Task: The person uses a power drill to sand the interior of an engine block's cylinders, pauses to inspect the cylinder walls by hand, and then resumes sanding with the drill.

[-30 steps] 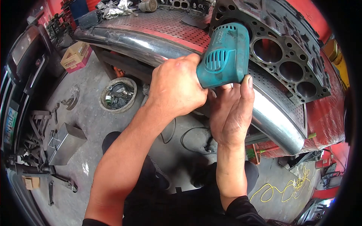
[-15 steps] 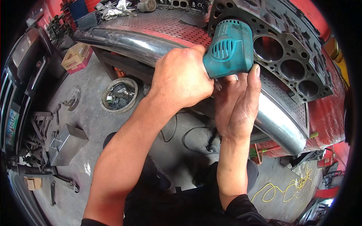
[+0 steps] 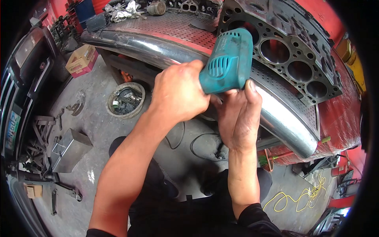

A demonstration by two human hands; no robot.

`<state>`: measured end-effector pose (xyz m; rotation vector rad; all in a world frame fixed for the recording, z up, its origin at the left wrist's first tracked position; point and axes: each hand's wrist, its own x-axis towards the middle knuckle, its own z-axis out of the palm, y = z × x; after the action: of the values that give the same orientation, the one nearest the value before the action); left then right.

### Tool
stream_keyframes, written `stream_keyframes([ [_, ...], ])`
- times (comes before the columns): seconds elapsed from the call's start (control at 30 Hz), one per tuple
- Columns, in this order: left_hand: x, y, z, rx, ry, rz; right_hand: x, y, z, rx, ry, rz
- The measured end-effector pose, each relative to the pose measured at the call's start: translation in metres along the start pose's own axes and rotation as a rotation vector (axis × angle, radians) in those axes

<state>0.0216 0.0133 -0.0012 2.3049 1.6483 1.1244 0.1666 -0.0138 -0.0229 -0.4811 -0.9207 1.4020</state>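
A teal power tool (image 3: pixel 229 59) is held up in front of the bench, its vented body pointing up and to the right. My left hand (image 3: pixel 179 93) is wrapped round its grip, with the knuckles facing the camera. From below, my right hand (image 3: pixel 240 118) supports the tool's lower end, palm turned up and thumb along its edge; its fingertips are hidden behind the tool. Just beyond the tool lies an engine block (image 3: pixel 294 59) with large round bores. The tool's front end is out of sight.
The perforated metal bench (image 3: pixel 158 25) has a rounded chrome front edge. A basket of parts (image 3: pixel 125 100), a cardboard box (image 3: pixel 82 60) and a metal box (image 3: pixel 72 150) stand on the floor. A yellow cord (image 3: pixel 304 195) lies at right, and a vehicle front (image 3: pixel 27 79) stands at left.
Both hands and the teal tool have shifted left and slightly down in the view. The grip on the tool looks the same.
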Motion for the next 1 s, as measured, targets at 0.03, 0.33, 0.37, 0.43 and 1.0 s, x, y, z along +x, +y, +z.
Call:
stream_keyframes([
  [0.03,-0.009,-0.003,-0.002,-0.015,0.023,0.014,-0.006,0.001,-0.002,0.008,-0.019,0.025],
  [0.33,-0.068,-0.01,-0.02,-0.081,0.059,0.074,-0.061,0.009,0.007,-0.15,-0.003,0.104],
  [0.37,-0.071,-0.009,-0.023,-0.083,0.054,0.078,-0.067,0.009,0.011,-0.149,0.007,0.097],
  [0.43,-0.075,-0.007,-0.03,-0.086,0.044,0.094,-0.075,0.01,0.021,-0.136,0.033,0.093],
  [1.0,-0.088,-0.001,-0.036,-0.112,0.032,0.084,-0.09,0.006,0.033,-0.127,0.074,0.136],
])
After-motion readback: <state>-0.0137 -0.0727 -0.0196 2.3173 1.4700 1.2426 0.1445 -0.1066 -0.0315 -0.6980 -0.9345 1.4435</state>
